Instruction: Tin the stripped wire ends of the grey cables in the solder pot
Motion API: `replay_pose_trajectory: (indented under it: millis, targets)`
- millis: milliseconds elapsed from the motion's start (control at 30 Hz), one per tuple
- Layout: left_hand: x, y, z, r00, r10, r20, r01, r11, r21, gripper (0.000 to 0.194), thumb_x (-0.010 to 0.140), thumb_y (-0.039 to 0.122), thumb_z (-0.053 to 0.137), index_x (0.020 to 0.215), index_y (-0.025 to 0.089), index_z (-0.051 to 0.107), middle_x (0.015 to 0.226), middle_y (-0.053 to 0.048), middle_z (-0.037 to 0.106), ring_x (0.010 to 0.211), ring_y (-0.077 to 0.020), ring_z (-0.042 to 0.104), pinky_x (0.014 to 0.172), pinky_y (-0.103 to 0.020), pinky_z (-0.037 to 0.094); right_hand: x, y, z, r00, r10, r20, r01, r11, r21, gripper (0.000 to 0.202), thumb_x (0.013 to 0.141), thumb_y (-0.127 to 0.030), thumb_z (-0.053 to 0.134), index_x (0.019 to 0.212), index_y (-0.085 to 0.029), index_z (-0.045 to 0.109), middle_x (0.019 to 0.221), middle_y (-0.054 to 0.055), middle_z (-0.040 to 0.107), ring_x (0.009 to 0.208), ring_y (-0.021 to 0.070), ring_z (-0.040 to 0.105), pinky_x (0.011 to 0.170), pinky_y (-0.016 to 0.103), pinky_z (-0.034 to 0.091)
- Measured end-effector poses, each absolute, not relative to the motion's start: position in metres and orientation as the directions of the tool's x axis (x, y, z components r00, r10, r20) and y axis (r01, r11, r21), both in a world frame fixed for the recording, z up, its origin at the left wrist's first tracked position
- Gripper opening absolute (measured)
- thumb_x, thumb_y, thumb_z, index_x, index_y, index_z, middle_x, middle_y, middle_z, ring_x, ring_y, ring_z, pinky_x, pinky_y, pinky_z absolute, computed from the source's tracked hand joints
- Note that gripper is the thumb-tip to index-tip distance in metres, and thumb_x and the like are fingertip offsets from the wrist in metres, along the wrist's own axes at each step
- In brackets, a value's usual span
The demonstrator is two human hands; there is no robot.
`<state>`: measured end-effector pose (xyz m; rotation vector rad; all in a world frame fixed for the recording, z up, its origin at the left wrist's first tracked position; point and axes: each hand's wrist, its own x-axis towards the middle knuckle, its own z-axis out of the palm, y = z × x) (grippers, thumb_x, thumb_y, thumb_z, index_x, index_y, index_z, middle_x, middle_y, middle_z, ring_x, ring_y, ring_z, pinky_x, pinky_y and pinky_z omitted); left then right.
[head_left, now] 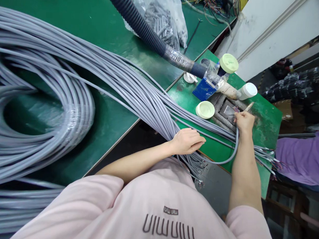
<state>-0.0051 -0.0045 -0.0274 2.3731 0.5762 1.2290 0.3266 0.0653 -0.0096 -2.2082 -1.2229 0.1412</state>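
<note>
A thick bundle of grey cables (103,72) runs across the green bench to the small green table (264,119). My left hand (187,141) rests on the bundle where it leaves the bench edge, fingers curled over the cables. My right hand (243,121) pinches the stripped end of one grey cable (233,153), which loops down and back. It holds that end at a dark metal pot (226,111) under the mouth of a corrugated hose (152,35). Bare wire ends (268,156) of the other cables hang off the table's right side.
A coil of grey cable (44,119) fills the left of the bench. A clear bag of small grey parts (163,18) lies behind the hose. Pale green lidded jars (205,109) (228,63), a white jar (248,91) and a blue block (203,89) surround the pot. Purple cloth (302,156) lies at right.
</note>
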Motion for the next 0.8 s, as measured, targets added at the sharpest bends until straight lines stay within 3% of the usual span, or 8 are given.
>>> replay_pose_trajectory:
  millis: [367,633,800]
  targets:
    - [-0.005,-0.004,-0.027,0.536,0.530,0.656,0.185,-0.833,0.522,0.020,0.094,0.028,0.047,0.094,0.019,0.065,0.068,0.000,0.063,0.064,-0.0114,0.057,0.061,-0.029,0.036,0.326,0.064,-0.007,0.544,0.814,0.206,0.763,-0.378,-0.524,0.018,0.067,-0.029,0.062,0.055,-0.015,0.065,0.041,-0.002,0.052,0.044,0.0136,0.048,0.051,0.026,0.039]
    - [-0.005,-0.005,-0.027,0.543,0.535,0.647,0.193,-0.829,0.524,0.021,0.095,0.029,0.046,0.093,0.019,0.065,0.068,0.000,0.062,0.064,-0.0111,0.057,0.061,-0.029,0.036,0.269,0.027,0.033,0.523,0.826,0.212,0.583,-0.166,-0.795,0.016,0.069,-0.032,0.065,0.064,-0.018,0.058,0.044,-0.004,0.053,0.038,0.0104,0.044,0.041,0.023,0.033]
    - [-0.005,-0.005,-0.027,0.529,0.529,0.664,0.180,-0.834,0.521,0.021,0.094,0.028,0.047,0.093,0.019,0.065,0.067,0.000,0.062,0.064,-0.0114,0.056,0.061,-0.029,0.035,0.212,-0.017,0.067,0.468,0.842,0.268,0.485,0.008,-0.874,0.016,0.074,-0.029,0.069,0.070,-0.018,0.058,0.047,-0.005,0.053,0.040,0.0095,0.047,0.043,0.022,0.034]
